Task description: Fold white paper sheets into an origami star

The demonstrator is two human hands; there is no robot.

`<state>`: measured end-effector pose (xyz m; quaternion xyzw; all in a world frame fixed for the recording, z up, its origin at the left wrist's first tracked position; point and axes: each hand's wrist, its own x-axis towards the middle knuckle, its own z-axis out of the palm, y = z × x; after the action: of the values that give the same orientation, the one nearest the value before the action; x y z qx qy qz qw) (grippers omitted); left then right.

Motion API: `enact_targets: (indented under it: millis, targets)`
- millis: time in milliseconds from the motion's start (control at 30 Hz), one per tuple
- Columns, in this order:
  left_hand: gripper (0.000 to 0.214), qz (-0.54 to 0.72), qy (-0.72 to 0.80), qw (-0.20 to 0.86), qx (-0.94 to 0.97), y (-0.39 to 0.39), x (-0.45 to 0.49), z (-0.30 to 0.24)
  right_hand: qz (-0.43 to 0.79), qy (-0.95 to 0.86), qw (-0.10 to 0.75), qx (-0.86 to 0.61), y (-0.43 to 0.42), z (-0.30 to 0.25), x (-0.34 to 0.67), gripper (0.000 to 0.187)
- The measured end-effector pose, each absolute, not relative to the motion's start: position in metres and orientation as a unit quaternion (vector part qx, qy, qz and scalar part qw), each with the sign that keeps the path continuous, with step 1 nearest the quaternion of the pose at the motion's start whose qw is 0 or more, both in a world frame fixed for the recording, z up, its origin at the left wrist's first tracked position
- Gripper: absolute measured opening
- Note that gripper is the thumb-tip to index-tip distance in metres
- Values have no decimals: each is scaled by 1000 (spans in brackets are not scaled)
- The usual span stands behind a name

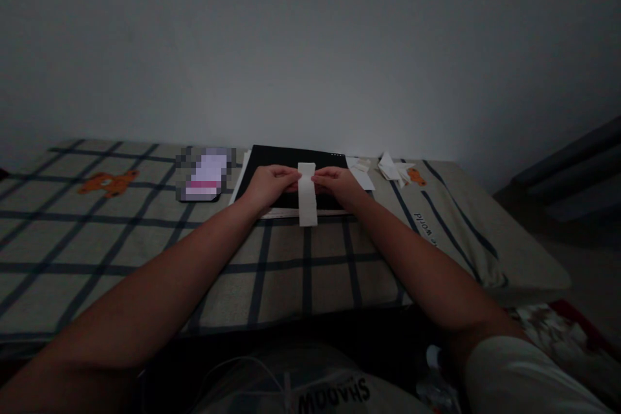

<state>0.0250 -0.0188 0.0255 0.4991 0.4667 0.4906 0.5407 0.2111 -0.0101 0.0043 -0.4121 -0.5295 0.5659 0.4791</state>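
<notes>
A narrow white paper strip (307, 204) stands lengthwise between my two hands, over a black folder (272, 156). My left hand (274, 186) pinches its left edge near the upper end. On the opposite edge, the fingers of my right hand (338, 182) are closed on the same strip. The strip's lower end hangs past the folder's near edge. White sheets (281, 213) show from under the folder. What the fingertips do behind the strip is hidden.
A phone (206, 174) with a blurred screen lies left of the folder. Loose paper pieces (359, 174) and a folded white paper shape (394, 169) lie to the right. A checked cloth (223, 284) covers the table, which meets a grey wall (310, 45).
</notes>
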Motion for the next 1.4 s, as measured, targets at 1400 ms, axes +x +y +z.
enact_targets:
  millis: [1400]
  targets:
    - [9, 480, 477, 536, 505, -19, 26, 25, 575, -526, 468, -417, -11, 2, 212, 23]
